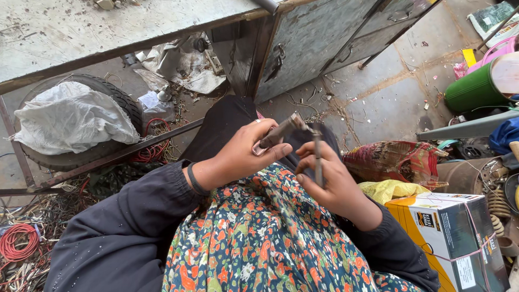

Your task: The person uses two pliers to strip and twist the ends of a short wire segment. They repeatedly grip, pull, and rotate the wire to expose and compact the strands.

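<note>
Metal rod (278,132) partly hidden by both hands.

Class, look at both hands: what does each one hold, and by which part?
The left hand grips a short metal rod by its lower end. The right hand pinches a thin metal tool along its shaft.

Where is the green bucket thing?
In the head view, the green cylinder lies on its side at the far right, on the floor past the patterned bag, well away from both hands.

Short grey metal rod (278,132) tilted, above lap; thin dark metal tool (318,157) upright, tip touching rod end
</note>
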